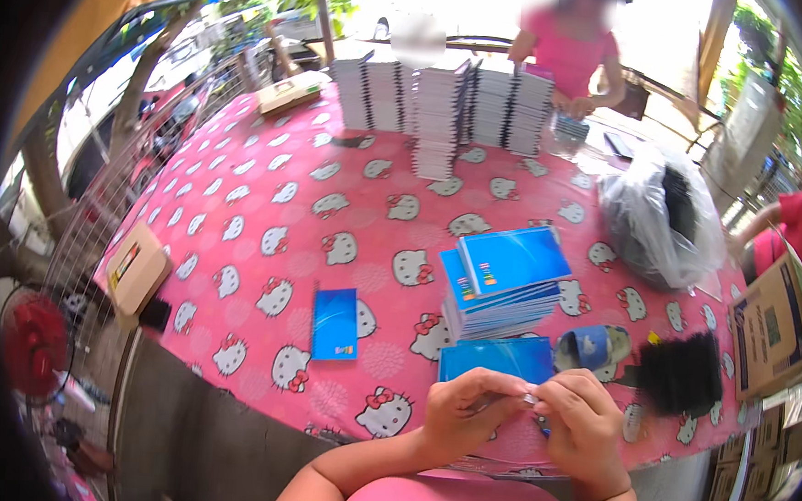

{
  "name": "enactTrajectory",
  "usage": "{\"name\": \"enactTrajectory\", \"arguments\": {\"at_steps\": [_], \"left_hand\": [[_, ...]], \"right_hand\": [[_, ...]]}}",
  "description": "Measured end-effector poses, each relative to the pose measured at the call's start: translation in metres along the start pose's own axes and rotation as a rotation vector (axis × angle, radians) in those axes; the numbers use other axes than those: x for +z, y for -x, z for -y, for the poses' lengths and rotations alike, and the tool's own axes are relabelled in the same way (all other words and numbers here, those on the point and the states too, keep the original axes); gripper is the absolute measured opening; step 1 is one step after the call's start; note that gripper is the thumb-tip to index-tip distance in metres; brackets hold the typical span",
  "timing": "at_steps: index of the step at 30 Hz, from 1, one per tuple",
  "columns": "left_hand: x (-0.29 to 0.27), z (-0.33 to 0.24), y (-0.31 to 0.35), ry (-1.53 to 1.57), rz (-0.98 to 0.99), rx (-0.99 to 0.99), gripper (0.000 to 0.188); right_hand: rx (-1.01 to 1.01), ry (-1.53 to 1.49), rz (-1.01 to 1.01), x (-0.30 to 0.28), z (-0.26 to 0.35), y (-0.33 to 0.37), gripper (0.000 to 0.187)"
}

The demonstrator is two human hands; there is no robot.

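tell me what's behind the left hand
A blue notebook shows just beyond the left hand, which covers part of its near edge. Whatever else lies directly behind the hand cannot be seen.

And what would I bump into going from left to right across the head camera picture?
Red fan → tan box → lone blue notebook → stack of blue notebooks → clear plastic bag → big open cardboard box.

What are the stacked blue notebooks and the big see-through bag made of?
The stacked blue notebooks look like paper, showing layered pale edges; their covers look smooth, perhaps glossy card. The bag seems thin, shiny plastic: it's crinkled, see-through and catches the light.
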State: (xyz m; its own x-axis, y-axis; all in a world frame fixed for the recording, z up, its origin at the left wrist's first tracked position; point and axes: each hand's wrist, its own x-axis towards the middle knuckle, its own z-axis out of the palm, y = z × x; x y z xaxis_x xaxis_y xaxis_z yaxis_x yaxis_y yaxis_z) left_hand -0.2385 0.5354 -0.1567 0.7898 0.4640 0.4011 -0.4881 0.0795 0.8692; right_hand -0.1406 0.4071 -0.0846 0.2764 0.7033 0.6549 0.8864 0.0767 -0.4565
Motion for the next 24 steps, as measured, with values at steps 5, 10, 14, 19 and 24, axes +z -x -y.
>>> {"name": "enactTrajectory", "arguments": {"at_steps": [5, 10, 14, 19, 24], "left_hand": [[-0.014, -0.025, 0.0, -0.208, -0.022, 0.075, 0.02], [-0.08, -0.107, -0.015, -0.869, -0.198, 0.601, 0.009], [-0.139, -0.126, -0.055, -1.032, -0.092, 0.022, 0.018], [-0.246, 0.003, -0.042, -1.506, 0.185, -0.349, 0.047], [-0.229, 0.005, -0.033, -1.483, -0.089, -0.423, 0.068]], "right_hand": [[-0.08, 0.012, 0.071, 0.003, 0.005, -0.011, 0.027], [0.241, 0.14, -0.312, -0.031, -0.017, -0.007, 0.041], [0.688, -0.021, -0.017, -0.021, -0.082, 0.03, 0.048], [0.933, -0.192, 0.063, 0.042, -0.096, 0.052, 0.057], [1.019, -0.324, 0.002, 0.033, -0.091, 0.05, 0.04]]}}
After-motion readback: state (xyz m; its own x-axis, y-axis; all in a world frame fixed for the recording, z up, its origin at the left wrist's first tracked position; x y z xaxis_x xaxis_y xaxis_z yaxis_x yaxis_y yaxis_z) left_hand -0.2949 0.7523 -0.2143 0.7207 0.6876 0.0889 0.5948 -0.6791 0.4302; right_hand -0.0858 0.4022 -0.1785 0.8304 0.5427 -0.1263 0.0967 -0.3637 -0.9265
